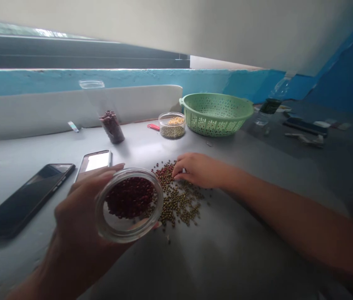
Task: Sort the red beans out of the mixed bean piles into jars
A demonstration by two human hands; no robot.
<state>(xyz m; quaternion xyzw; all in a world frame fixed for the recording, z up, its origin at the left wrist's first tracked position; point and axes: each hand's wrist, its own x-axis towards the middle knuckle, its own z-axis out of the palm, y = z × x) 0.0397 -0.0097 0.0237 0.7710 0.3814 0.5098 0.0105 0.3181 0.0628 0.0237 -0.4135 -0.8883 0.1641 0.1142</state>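
My left hand is wrapped round a clear jar, tilted so that its round mouth faces me. Dark red beans lie inside it. Right of the jar, a loose pile of green beans mixed with some reddish ones is spread on the grey table. My right hand rests at the pile's far edge, thumb and fingertips pinched together over the beans. Whatever is between those fingertips is too small to make out.
A green plastic basket stands at the back, beside a clear dish of green and yellow grains. Left of these are a clear container of brown pieces and two phones, one black, one pale-edged. A bottle stands at right.
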